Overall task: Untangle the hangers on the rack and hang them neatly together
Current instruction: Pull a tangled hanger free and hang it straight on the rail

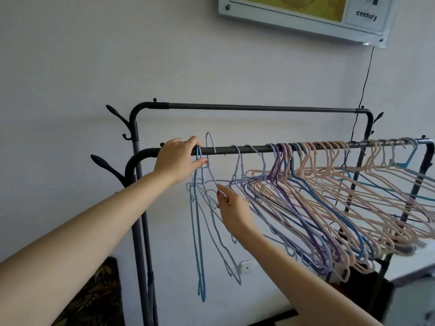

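Note:
A black clothes rack has a lower front rail and a higher back rail. Several thin hangers hang on the front rail: pale blue and lavender ones at the left, then purple, blue and pink ones packed toward the right. My left hand rests over the rail at its left end and pinches the hook of a blue hanger between thumb and fingers. My right hand is below the rail and pinches the neck of a lavender hanger whose hook stands raised above the rail.
Coat hooks stick out from the rack's left posts. A framed poster hangs high on the wall, with a black cable running down behind the rack. A patterned dark object sits at the lower left.

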